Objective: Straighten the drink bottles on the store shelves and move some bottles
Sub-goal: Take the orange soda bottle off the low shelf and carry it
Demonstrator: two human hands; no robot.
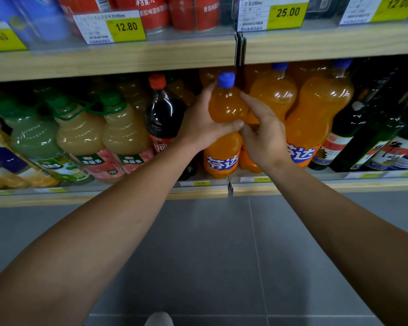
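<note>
While the long pale wooden shelf (108, 64) carries rows of big plastic drink bottles, I have the tall orange soda bottle with the blue cap (225, 109) at its front edge, between a dark cola bottle with a red cap (163, 118) and more orange bottles. My left hand (203, 128) wraps its waist, thumb across the front, and my right hand (264, 135) pinches its right side. To do this well, I'd judge I should keep it upright, turn the blue-and-white label (220, 161) forward and seat it level with its neighbours.
</note>
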